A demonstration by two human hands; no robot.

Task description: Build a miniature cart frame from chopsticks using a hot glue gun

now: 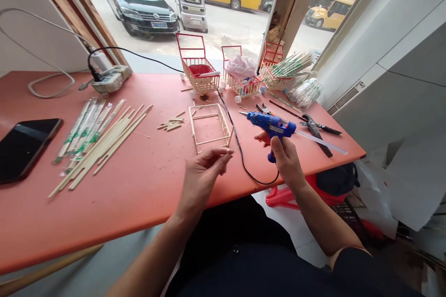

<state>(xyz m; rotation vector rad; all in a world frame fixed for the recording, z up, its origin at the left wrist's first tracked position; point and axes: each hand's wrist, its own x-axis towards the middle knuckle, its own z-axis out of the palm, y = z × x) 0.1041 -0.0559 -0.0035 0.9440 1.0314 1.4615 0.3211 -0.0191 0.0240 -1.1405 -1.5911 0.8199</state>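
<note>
Right hand (pixel 286 154) wraps around the glue gun (pixel 270 123) above the table (pixel 139 185); left hand (pixel 205 167) curls near the stick frame (pixel 214 140), its hold unclear. Hot nozzle (pixel 243 113) should stay clear of fingertips (pixel 226 151).

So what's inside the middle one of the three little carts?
The middle cart holds a crumpled white heap, perhaps plastic or tissue, with red and blue bits showing below it. The heap covers whatever lies deeper, so I can't tell what's underneath.
</note>
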